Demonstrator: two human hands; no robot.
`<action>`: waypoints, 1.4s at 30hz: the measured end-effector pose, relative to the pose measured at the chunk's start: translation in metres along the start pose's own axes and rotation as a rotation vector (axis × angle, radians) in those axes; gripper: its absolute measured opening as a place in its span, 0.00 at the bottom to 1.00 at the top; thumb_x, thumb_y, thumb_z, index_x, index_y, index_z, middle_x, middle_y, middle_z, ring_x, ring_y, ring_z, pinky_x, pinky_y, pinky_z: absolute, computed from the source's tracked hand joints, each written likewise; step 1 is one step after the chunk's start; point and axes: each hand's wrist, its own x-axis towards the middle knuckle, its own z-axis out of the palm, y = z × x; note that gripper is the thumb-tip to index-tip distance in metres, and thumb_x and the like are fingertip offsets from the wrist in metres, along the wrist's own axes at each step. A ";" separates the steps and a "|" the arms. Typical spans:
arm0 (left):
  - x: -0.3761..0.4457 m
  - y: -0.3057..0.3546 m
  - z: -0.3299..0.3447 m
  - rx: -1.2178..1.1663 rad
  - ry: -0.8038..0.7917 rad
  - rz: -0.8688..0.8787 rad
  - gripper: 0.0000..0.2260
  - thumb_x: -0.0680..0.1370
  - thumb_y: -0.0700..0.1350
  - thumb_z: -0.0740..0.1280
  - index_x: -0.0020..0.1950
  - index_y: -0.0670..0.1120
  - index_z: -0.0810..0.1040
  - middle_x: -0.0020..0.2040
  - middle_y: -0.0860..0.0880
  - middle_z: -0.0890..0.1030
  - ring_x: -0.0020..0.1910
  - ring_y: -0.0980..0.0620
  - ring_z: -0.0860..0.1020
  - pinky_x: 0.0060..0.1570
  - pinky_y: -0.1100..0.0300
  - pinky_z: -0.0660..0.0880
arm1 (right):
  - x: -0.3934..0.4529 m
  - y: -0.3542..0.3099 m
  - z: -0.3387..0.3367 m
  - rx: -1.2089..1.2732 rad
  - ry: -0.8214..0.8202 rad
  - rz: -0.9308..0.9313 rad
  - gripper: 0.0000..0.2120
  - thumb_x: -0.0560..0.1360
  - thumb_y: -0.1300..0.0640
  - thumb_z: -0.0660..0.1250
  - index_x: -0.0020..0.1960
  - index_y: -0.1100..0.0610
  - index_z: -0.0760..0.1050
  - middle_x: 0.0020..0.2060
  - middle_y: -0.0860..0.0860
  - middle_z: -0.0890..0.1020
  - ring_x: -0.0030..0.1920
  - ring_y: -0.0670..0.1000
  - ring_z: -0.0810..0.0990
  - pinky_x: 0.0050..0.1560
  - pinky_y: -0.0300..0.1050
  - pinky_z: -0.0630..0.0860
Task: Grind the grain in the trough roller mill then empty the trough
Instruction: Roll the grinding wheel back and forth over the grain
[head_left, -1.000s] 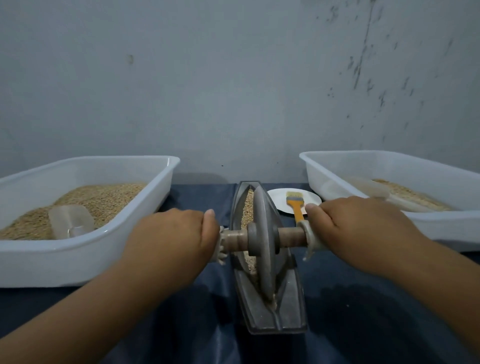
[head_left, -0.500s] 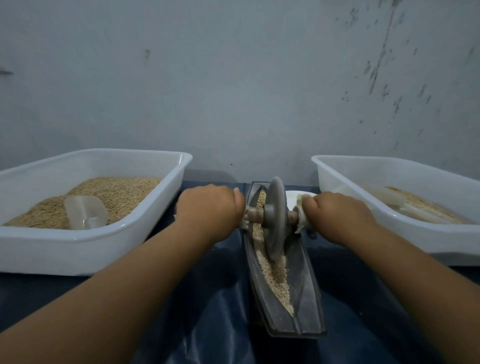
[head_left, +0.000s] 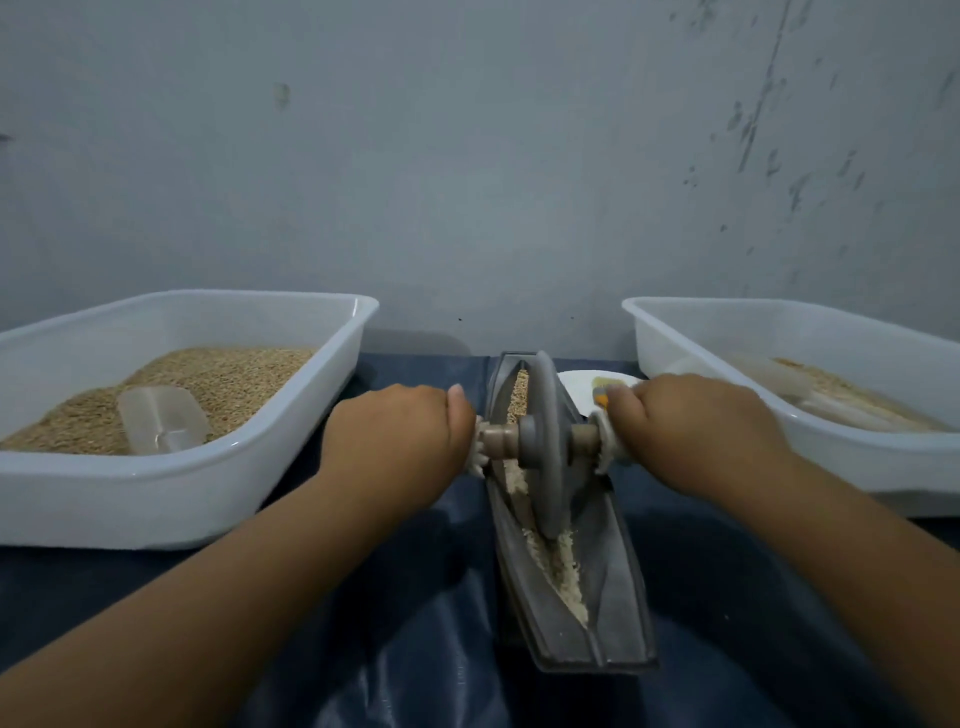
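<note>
A dark metal boat-shaped trough (head_left: 618, 603) lies lengthwise on the table in front of me. Grain (head_left: 561, 566) lies along its groove, before and behind the wheel. A grey roller wheel (head_left: 545, 447) stands upright in the groove, roughly mid-trough. Its wooden axle sticks out to both sides. My left hand (head_left: 400, 441) grips the left axle handle. My right hand (head_left: 691, 431) grips the right handle. The handle ends are hidden inside my fists.
A white tub (head_left: 156, 499) at the left holds grain and a clear plastic scoop (head_left: 161, 418). Another white tub (head_left: 810, 457) at the right holds a little grain. Behind the trough a white plate (head_left: 576, 387) carries an orange-handled brush (head_left: 602, 392). Dark blue cloth (head_left: 415, 649) covers the table; a wall stands close behind.
The wheel rolled from the near part of the trough to the far end, then came back toward me to about mid-trough. Both hands kept their grip on the handles.
</note>
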 end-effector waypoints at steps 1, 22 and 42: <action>0.007 -0.002 0.007 0.079 0.007 0.061 0.15 0.82 0.51 0.47 0.52 0.47 0.70 0.38 0.49 0.72 0.41 0.46 0.75 0.37 0.54 0.66 | 0.011 -0.001 0.008 0.002 0.018 -0.001 0.14 0.80 0.48 0.53 0.46 0.55 0.71 0.37 0.51 0.76 0.37 0.54 0.74 0.35 0.45 0.67; -0.029 -0.016 -0.013 0.334 -0.002 0.434 0.27 0.78 0.45 0.62 0.65 0.42 0.45 0.51 0.45 0.73 0.45 0.44 0.75 0.41 0.53 0.75 | -0.020 0.009 -0.027 -0.107 -0.127 -0.114 0.14 0.80 0.50 0.54 0.37 0.49 0.65 0.29 0.49 0.71 0.31 0.50 0.72 0.31 0.44 0.70; -0.035 -0.021 -0.020 0.299 -0.025 0.440 0.31 0.74 0.48 0.68 0.63 0.43 0.49 0.51 0.44 0.75 0.45 0.45 0.76 0.43 0.49 0.78 | -0.023 0.001 -0.032 -0.054 -0.019 -0.057 0.25 0.80 0.43 0.47 0.35 0.54 0.73 0.31 0.50 0.74 0.31 0.47 0.69 0.29 0.43 0.57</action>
